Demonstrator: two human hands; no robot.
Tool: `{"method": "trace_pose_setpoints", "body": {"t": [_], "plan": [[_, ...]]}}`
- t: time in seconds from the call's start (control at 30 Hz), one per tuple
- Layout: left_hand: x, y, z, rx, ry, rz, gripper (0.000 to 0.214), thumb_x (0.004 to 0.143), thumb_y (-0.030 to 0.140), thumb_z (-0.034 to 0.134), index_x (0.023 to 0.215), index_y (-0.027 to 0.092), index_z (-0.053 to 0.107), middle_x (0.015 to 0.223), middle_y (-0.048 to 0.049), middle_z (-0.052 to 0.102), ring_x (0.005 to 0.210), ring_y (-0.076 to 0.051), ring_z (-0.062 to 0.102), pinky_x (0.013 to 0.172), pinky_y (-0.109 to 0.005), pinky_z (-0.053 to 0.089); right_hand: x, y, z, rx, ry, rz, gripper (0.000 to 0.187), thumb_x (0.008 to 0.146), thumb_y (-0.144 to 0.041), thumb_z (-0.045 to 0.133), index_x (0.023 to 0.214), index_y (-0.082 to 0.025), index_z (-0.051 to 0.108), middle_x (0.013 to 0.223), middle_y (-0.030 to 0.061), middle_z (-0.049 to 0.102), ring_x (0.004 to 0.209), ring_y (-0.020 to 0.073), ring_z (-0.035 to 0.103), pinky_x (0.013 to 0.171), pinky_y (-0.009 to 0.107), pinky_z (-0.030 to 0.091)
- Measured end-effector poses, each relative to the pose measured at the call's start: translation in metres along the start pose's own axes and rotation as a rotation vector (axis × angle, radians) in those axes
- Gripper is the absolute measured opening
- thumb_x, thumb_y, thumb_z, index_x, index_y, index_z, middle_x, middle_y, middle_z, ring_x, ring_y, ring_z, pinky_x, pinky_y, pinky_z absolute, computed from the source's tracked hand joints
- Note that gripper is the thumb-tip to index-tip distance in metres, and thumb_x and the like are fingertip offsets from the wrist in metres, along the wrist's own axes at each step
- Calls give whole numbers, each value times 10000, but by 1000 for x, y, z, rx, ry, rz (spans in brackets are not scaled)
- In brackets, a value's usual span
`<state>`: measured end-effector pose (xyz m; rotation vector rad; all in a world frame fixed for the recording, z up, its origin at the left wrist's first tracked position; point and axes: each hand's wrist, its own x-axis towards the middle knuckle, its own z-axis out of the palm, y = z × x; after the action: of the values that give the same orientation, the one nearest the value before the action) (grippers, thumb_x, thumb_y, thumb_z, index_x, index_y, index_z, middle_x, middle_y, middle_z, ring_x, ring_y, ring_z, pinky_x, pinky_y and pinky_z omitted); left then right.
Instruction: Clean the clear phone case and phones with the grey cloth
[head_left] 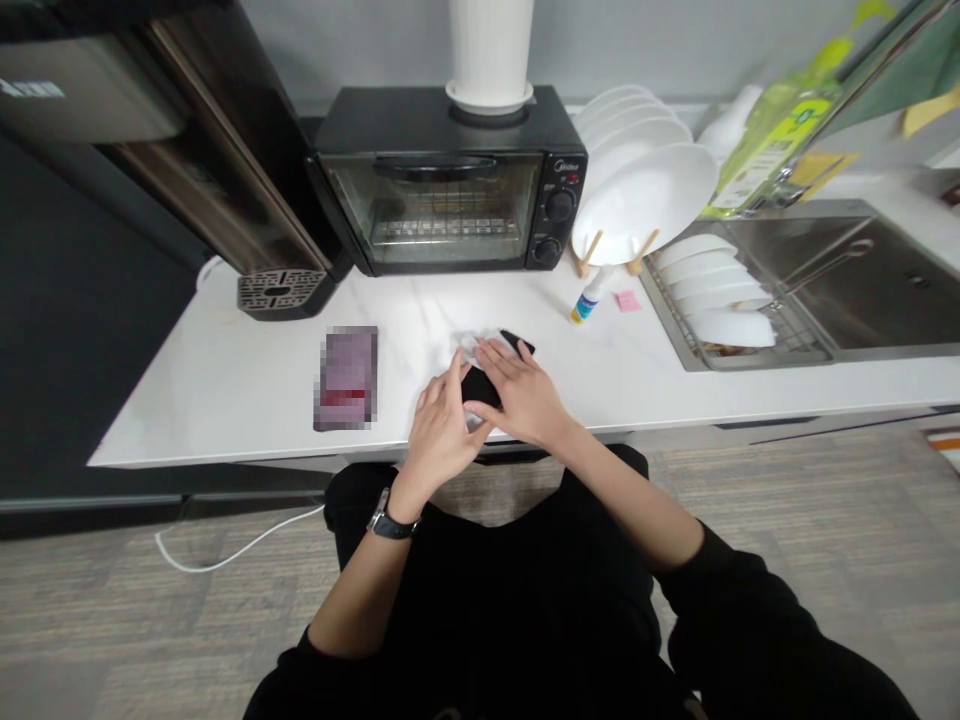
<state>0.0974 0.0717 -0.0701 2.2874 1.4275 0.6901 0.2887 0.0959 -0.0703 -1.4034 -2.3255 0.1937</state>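
- Head view: I have the left hand (442, 428) curled, its fingertips against the near side of the black object (480, 388). I can't tell whether it is pinching anything, because the fingers hide the contact.
- The right hand (523, 392) lies spread and pressed down across the top of the black object, with the fingers fanned, not closed.
- The black object sits between the two hands on the counter, with one narrow end poking out past the right fingers. Crinkled clear plastic (469, 346) shows beside it, though I can't tell if it wraps the object.
- To my eye, a good hold here is the flat right palm steadying while the left fingertips do the fine work.
- A wristwatch (390, 521) sits on the left wrist.
- The white counter (240, 400) carries a blurred rectangle (345, 378) to the left of the hands.
- Farther back are a small bottle (591, 297), a pink sticky note (628, 301), a toaster oven (450, 180), racked white plates (641, 190) and a steel sink (825, 280).
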Motion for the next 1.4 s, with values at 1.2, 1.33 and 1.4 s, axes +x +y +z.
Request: {"method": "trace_pose_setpoints", "body": {"t": [1.2,1.33,1.4], "plan": [[2,1,-1,-3,9,48,1117,952,446,747,1741,228,-12,1676,-159,510,1507,-387,502,1267,-596,378,-42,20,-20,7,16,111,767,1068,-699,411,1666,-219,423,1708,117,463,1631,336,408,1353,729,232],[3,1,-2,-9,4,44,1109,952,438,733,1741,229,-18,1676,-154,510,1494,-399,511,1260,-601,384,-9,31,-10,-8,67,184,836,1039,-755,414,1626,-164,494,1682,166,497,1618,369,426,1347,714,259],[3,1,-1,-12,2,47,1106,955,423,722,1740,233,-33,1683,-152,500,1512,-400,498,1271,-608,374,3,24,-4,-6,77,173,912,1017,-795,406,1621,-118,493,1681,201,486,1619,380,423,1353,706,245]]}}
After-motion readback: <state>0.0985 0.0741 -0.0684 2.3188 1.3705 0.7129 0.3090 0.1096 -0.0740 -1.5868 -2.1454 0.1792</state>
